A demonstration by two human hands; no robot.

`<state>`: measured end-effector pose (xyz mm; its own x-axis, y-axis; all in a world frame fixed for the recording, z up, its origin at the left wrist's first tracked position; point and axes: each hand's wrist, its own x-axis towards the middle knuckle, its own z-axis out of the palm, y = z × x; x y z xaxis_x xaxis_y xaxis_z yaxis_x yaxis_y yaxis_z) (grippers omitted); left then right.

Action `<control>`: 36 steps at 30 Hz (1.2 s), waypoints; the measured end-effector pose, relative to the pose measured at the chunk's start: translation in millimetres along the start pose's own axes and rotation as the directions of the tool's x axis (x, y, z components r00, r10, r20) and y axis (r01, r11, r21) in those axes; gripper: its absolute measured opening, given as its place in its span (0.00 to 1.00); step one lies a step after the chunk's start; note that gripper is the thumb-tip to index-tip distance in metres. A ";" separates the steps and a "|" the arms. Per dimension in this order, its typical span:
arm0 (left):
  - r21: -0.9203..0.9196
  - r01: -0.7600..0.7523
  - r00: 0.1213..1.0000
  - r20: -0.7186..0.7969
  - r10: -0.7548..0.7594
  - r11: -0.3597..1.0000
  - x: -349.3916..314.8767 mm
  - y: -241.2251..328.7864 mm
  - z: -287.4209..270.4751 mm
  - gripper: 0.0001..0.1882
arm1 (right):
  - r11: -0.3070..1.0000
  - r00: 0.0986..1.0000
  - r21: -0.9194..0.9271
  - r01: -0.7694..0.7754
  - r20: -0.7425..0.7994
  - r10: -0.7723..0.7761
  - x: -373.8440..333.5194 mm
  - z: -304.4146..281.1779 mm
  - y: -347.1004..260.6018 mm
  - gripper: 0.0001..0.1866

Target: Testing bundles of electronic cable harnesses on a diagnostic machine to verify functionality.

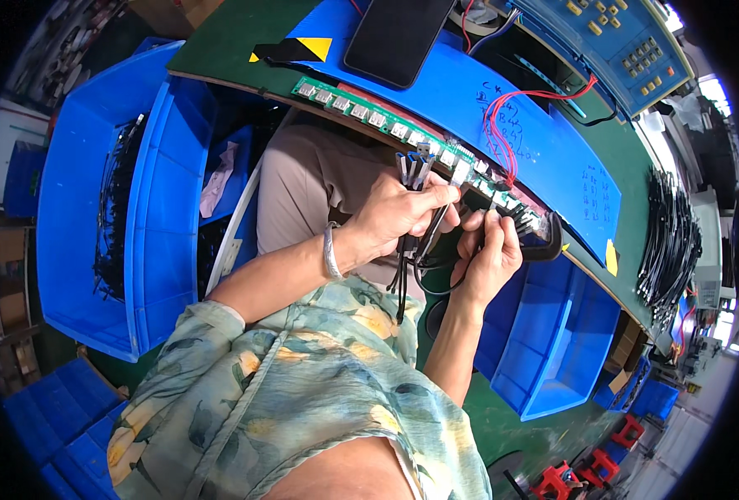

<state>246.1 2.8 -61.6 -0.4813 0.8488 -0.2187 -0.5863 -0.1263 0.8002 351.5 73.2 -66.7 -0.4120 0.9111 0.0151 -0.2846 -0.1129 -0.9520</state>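
A bunch of black USB cables (pixel 416 169), their metal plugs with blue insides pointing up, is gripped in my left hand (pixel 403 212). My left thumb and forefinger are pressed together near a plug at the row of ports. The long green circuit board (pixel 336 101), lined with metal USB sockets, lies along the table's front edge. At its right part, my right hand (pixel 490 246) pinches a black cable's connector (pixel 492 212) against the board; fingertips partly hide it. A cable loop (pixel 436 292) hangs between my hands.
A blue bin (pixel 136 208) of black cables stands left, another blue bin (pixel 544 350) lower right. On the table (pixel 227 42) are a dark phone (pixel 398 37), a blue tester box (pixel 619 50), red wires (pixel 503 125) and a black cable bundle (pixel 669 242).
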 end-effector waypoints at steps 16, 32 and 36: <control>0.107 0.105 0.977 0.174 -0.123 0.989 -18.4 5.1 -19.9 0.10 | 0.998 0.928 0.006 -0.059 0.369 0.053 -47.9 -71.6 10.7 0.10; 0.154 0.073 0.974 0.200 -0.103 0.985 -11.1 2.5 -17.8 0.09 | 0.996 0.874 -0.084 0.025 0.486 0.019 -76.9 -66.2 3.2 0.12; 0.167 0.113 0.959 0.239 -0.151 0.980 -15.1 3.3 -18.5 0.09 | 0.963 0.987 0.213 -0.162 0.060 0.152 -47.7 -82.6 -46.0 0.06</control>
<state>239.4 -19.9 -66.0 -0.2177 0.9559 -0.1973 -0.5199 0.0575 0.8523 455.7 67.7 -48.9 -0.5017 0.8578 -0.1118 -0.3922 -0.3408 -0.8544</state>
